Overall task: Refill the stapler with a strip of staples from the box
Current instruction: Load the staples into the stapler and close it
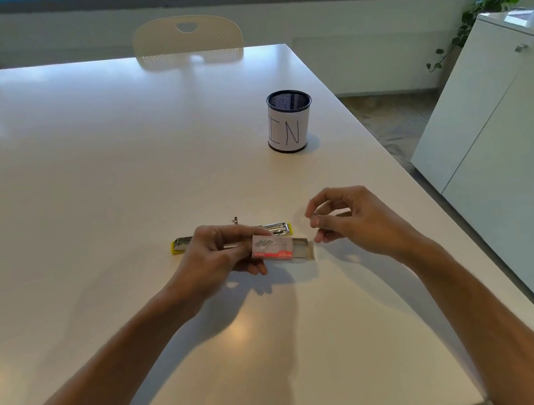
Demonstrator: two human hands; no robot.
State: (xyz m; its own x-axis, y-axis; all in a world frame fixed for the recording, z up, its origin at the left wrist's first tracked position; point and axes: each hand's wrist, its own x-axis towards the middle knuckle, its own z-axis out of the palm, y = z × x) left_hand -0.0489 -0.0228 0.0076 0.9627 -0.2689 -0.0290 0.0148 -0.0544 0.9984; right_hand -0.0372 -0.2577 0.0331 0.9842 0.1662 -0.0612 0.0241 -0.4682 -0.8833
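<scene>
Head view: left hand [218, 254] grips the staple box [272, 248], tray slid out; right hand [347, 218] pinches, contents unclear; lift one strip level toward the opened stapler [232, 237].

one staple box [274, 249], its tray slid partway out, pinched in the left hand's fingers [256, 235]. one yellow stapler [182, 245], lying opened flat just beyond those fingers. one mesh pen cup [289, 122], well beyond the right hand's fingertips [317, 220]. two hands, two chairs [187, 39], one white table [79, 161], one white cabinet [506, 145].
</scene>
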